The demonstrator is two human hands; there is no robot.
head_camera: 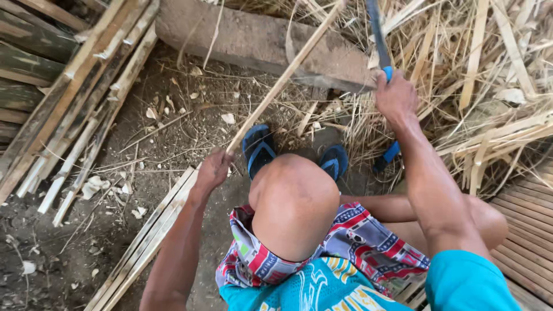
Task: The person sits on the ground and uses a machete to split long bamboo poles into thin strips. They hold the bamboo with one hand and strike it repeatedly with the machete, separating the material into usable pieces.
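No packages, labels, signs or screens are showing.

Nothing of that kind is appearing anywhere in the head view: no box, bag, wrapper, tag, sticker, board or display is lying on the ground or standing around the seated person.
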